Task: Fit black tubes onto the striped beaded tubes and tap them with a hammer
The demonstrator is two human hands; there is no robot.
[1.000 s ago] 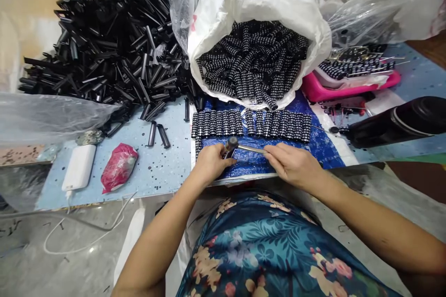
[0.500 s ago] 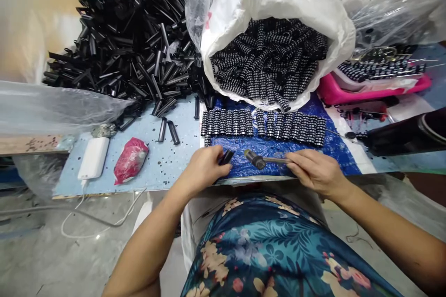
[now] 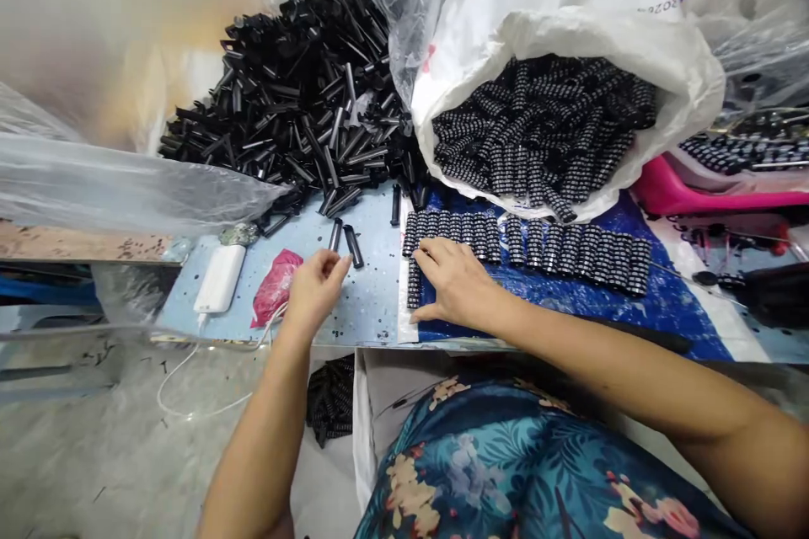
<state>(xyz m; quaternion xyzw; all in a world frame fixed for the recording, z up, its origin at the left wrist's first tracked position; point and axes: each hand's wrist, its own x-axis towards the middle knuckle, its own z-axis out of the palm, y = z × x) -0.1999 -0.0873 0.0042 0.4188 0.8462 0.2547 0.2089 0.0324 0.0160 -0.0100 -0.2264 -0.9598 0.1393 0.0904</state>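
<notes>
My left hand (image 3: 314, 290) hovers over the pale blue board with fingers apart and nothing in it, close to two loose black tubes (image 3: 345, 240). My right hand (image 3: 456, 285) lies flat on the blue sheet (image 3: 569, 295), its fingertips touching the left end of a row of black studded rollers (image 3: 524, 242). One more roller (image 3: 413, 285) lies just left of that hand. The small hammer seen before is out of sight.
A big heap of black tubes (image 3: 303, 101) spills from a clear bag at the back left. A white sack (image 3: 569, 25) full of studded rollers stands behind the row. A white charger (image 3: 219, 279), a pink packet (image 3: 273, 288) and a pink tray (image 3: 714, 189) lie around.
My right hand let go of the small hammer and moved left onto the roller row. My left hand left the black piece and shifted left toward the loose tubes. The camera swung left.
</notes>
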